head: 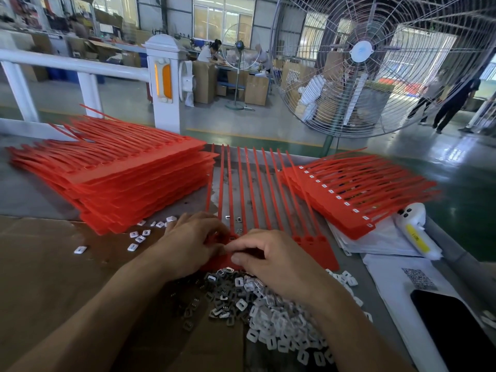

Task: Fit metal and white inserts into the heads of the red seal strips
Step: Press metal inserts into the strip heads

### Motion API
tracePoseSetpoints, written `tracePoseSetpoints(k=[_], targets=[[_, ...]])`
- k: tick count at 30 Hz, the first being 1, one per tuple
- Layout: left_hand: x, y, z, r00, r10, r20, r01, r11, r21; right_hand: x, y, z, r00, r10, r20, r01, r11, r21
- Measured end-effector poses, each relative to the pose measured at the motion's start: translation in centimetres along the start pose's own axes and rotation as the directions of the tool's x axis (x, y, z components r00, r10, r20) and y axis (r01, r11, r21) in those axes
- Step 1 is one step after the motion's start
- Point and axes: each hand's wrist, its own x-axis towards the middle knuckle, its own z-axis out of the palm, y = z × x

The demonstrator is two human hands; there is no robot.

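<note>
2 hands, 2 red stacks

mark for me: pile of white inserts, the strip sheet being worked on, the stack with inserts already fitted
pile of white inserts (279, 328): head view, middle of the heap.
strip sheet being worked on (326, 253): head view, bare flat tag end right of the hands.
stack with inserts already fitted (346, 210): head view, top sheet's head band.

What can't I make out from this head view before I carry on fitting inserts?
- Heads of the strip sheet under work: covered by the left hand and right hand, so which are filled is unclear.
- The insert in the grip: too small, hidden between fingertips.
- Part of the insert pile: hidden under the right forearm.
- Phone: cut off by the frame's lower right edge.
</note>
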Motion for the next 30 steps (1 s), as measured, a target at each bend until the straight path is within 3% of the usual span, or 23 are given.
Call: tracePoseSetpoints(k=[7, 20, 24, 30], targets=[[0.1, 0.0, 0.0, 1.000, -0.011, -0.004, 0.011, 1.000, -0.003, 0.2, 0.5, 0.0, 0.980, 0.033, -0.196, -0.030, 0.999, 0.021], [0.3, -0.2, 0.3, 1.000, -0.006, -0.018, 0.006, 1.000, 0.003, 0.7, 1.9, -1.0, 0.868, 0.255, -0.426, -0.196, 0.965, 0.176], [0.3, -0.2, 0.5, 1.000, -0.010, -0.020, 0.010, 1.000, 0.001, 1.2, 2.5, -1.4, 0.835, 0.316, -0.450, -0.243, 0.946, 0.215], [0.3, -0.1, 0.5, 1.000, -0.012, -0.027, 0.012, 1.000, 0.006, 1.7, 2.6, -1.1, 0.870, 0.288, -0.399, -0.288, 0.956, 0.063]])
